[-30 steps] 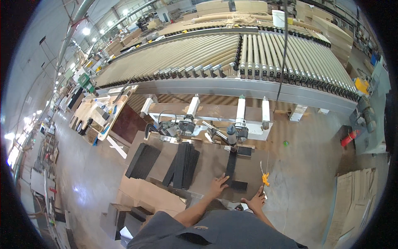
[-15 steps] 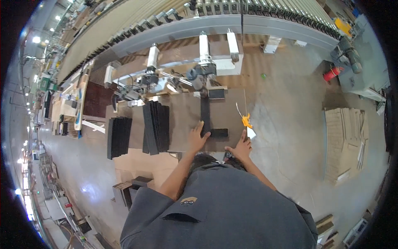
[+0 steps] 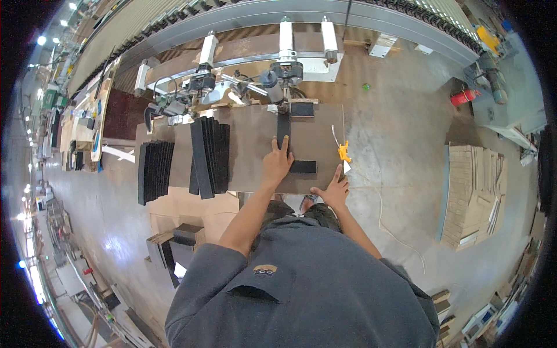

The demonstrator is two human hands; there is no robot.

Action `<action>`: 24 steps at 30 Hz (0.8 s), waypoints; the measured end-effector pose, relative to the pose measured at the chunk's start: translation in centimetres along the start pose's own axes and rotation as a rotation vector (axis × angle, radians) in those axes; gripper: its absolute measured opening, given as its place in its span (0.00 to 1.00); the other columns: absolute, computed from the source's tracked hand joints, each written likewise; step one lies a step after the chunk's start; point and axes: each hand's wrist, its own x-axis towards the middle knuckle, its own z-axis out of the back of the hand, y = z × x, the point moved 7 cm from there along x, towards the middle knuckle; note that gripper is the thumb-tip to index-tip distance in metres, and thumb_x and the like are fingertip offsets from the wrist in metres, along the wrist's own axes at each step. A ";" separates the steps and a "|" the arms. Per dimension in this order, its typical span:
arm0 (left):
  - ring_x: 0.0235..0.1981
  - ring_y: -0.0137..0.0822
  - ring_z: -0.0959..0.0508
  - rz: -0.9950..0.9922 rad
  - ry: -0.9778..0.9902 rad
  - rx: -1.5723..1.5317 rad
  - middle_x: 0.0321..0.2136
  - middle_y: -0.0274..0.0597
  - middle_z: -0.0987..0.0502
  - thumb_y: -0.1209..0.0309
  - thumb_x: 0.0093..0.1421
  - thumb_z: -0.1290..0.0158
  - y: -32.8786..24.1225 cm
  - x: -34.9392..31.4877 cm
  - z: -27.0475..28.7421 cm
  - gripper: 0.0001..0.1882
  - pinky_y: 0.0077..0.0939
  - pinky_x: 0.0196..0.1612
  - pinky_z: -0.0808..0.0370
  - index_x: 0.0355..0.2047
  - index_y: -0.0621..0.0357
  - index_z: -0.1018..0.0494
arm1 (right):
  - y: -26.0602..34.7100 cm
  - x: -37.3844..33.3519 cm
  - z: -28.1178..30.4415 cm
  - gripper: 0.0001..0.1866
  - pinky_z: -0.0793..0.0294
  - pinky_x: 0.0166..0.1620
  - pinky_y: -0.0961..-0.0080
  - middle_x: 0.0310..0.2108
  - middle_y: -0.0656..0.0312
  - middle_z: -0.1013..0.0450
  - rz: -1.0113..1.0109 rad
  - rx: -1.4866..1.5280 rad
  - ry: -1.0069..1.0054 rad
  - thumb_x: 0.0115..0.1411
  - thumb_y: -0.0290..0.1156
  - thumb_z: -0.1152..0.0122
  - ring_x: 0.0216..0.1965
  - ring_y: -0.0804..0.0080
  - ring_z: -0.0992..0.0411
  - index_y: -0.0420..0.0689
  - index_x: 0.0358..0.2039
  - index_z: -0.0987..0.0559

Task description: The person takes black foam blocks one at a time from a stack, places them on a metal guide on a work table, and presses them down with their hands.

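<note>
My left hand (image 3: 278, 165) lies on the brown worktable with its fingers stretched out, fingertips resting on a narrow black strip (image 3: 283, 124). The far end of that strip reaches under the drill head (image 3: 282, 93) of a machine; its near end is hidden by my hand. Just right of this hand lies a short black block (image 3: 303, 167). My right hand (image 3: 334, 190) rests, fingers apart, at the table's near right corner, holding nothing. Close beyond it, an orange clip-like tool (image 3: 344, 152) hangs at the table's right edge.
Two stacks of black strips, a leaning one (image 3: 210, 156) and a straighter one (image 3: 154, 172), stand on the table's left. Another black block (image 3: 301, 109) sits by the drill. A cardboard stack (image 3: 471, 194) and a fire extinguisher (image 3: 464, 97) are at right. A cable (image 3: 380, 217) crosses the floor.
My left hand has slid away from me, toward the drill head, along the black strip. My right hand stays at the table corner. The whole view has shifted slightly.
</note>
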 end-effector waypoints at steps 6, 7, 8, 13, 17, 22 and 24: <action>0.40 0.60 0.13 0.063 0.063 -0.055 0.67 0.64 0.28 0.59 0.67 0.39 3.5 -1.1 1.3 0.36 0.56 0.43 0.14 0.75 0.45 0.31 | 0.3 0.0 -0.2 0.89 0.44 0.73 0.28 0.77 0.23 0.53 -0.022 -0.034 -0.012 0.42 0.70 0.14 0.75 0.24 0.46 0.59 0.86 0.72; 0.45 0.60 0.13 0.088 0.081 -0.107 0.67 0.63 0.28 0.59 0.67 0.39 5.1 -1.6 1.8 0.35 0.57 0.47 0.15 0.74 0.44 0.30 | 0.1 0.2 -0.4 0.89 0.44 0.73 0.28 0.77 0.23 0.53 -0.020 -0.037 -0.012 0.42 0.70 0.14 0.75 0.24 0.46 0.59 0.86 0.72; 0.45 0.60 0.13 0.092 0.078 -0.110 0.67 0.63 0.28 0.59 0.67 0.39 6.1 -2.4 2.3 0.35 0.57 0.47 0.15 0.74 0.44 0.30 | -0.3 0.4 -0.4 0.89 0.44 0.73 0.28 0.76 0.22 0.52 -0.020 -0.028 -0.036 0.41 0.70 0.14 0.75 0.23 0.45 0.61 0.86 0.73; 0.55 0.55 0.18 0.390 0.005 0.126 0.65 0.56 0.26 0.61 0.67 0.38 13.1 -8.3 4.7 0.32 0.53 0.55 0.20 0.71 0.46 0.26 | -0.2 0.6 -0.8 0.90 0.45 0.73 0.28 0.76 0.24 0.51 -0.004 -0.037 -0.025 0.41 0.73 0.15 0.75 0.24 0.46 0.61 0.86 0.73; 0.55 0.48 0.20 0.279 -0.192 0.244 0.57 0.46 0.21 0.66 0.64 0.36 11.9 -10.3 7.9 0.24 0.47 0.58 0.23 0.61 0.43 0.20 | 0.5 0.3 -0.9 0.87 0.45 0.74 0.29 0.77 0.24 0.54 0.018 -0.035 0.000 0.45 0.68 0.14 0.77 0.24 0.50 0.58 0.85 0.73; 0.51 0.48 0.20 0.105 -0.575 -0.200 0.46 0.39 0.17 0.70 0.58 0.33 11.3 -13.2 22.0 0.13 0.50 0.53 0.26 0.44 0.45 0.14 | 0.2 0.6 -1.0 0.89 0.46 0.75 0.30 0.77 0.26 0.54 -0.006 -0.035 0.043 0.44 0.69 0.14 0.77 0.25 0.49 0.58 0.85 0.75; 0.49 0.51 0.19 0.253 -0.708 -0.040 0.45 0.41 0.17 0.70 0.61 0.34 17.8 -13.3 26.2 0.09 0.51 0.52 0.26 0.42 0.52 0.16 | -1.2 0.7 -1.0 0.90 0.46 0.75 0.30 0.77 0.26 0.54 -0.030 -0.062 0.047 0.44 0.69 0.14 0.76 0.25 0.49 0.58 0.85 0.76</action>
